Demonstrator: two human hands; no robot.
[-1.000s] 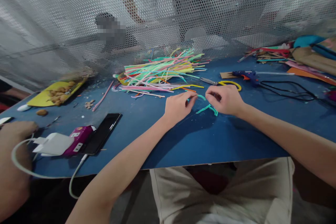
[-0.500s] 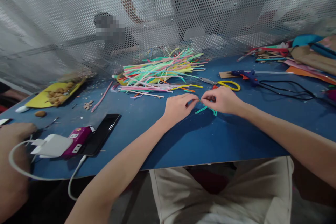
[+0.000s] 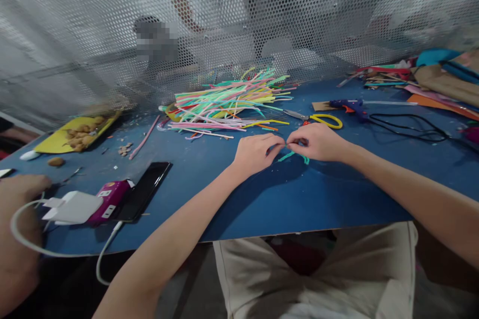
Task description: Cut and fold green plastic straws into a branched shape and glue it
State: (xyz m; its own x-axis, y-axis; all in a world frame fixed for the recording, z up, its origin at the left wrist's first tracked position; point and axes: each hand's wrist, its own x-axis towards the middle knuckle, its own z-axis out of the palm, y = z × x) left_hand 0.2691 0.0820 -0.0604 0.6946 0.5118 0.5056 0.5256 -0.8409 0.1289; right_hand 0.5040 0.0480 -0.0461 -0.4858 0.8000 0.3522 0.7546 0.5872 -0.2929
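Note:
My left hand (image 3: 258, 153) and my right hand (image 3: 318, 142) meet above the blue table, thumb and fingers of each closed in a pinch. Their fingertips almost touch around something tiny, too small to name. Just below the fingertips lie bent teal pipe cleaner pieces (image 3: 306, 160), partly covered by my right hand; whether they join what I pinch, I cannot tell. Scissors with yellow handles (image 3: 329, 120) rest right behind my right hand. Behind both hands is a heap of pastel pipe cleaners (image 3: 232, 102).
A blue glue gun (image 3: 350, 104) with a black cord (image 3: 407, 127) lies at right. To the left are a black phone (image 3: 147, 192), a purple power adapter (image 3: 107, 202), a white charger (image 3: 75, 207) and a yellow sheet (image 3: 56, 137) bearing brown lumps. Another person's arm (image 3: 18, 229) rests at far left.
Almost nothing differs. Both hands keep their pinch in the same place, with only a slight shift at the fingertips.

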